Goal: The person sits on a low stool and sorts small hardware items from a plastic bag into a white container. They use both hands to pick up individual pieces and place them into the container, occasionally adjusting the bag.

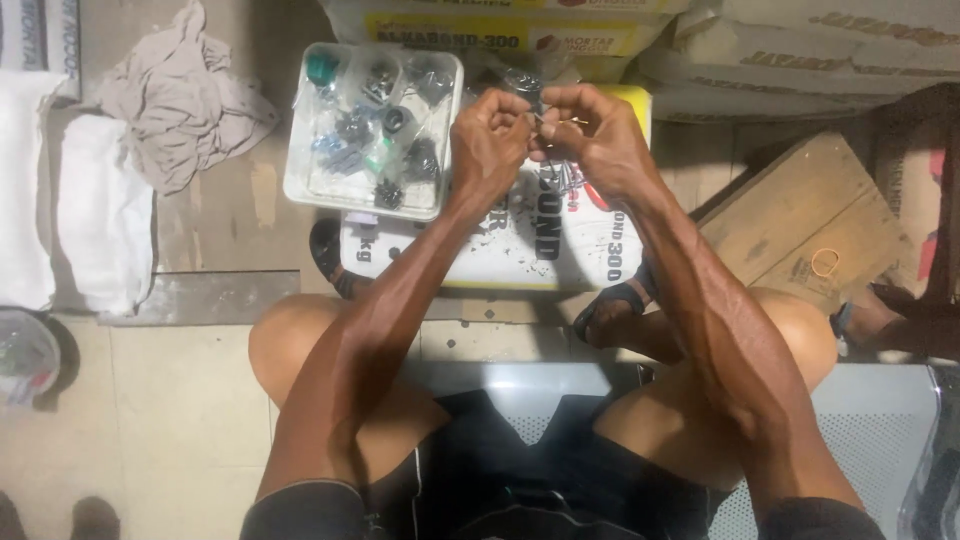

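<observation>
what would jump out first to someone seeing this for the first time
Two bare hands meet at top centre, the left hand and right hand pinching a small metal part between their fingertips, over a white and yellow sack. Just left of them, a white plastic tray full of dark small parts in clear bags sits on the sack's corner. A crumpled grey cloth lies at top left, a wooden board at right.

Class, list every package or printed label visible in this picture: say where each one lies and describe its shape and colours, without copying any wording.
White sack: flat on the floor under both hands, rectangular, white with a yellow top edge, dark and red print.
Stacked sacks: top centre, behind the tray, pale with a yellow printed band.
Tan sacks: top right, stacked, beige with dark print.
Clear plastic tray: left of the hands, square, holding small bagged dark and green parts.
</observation>
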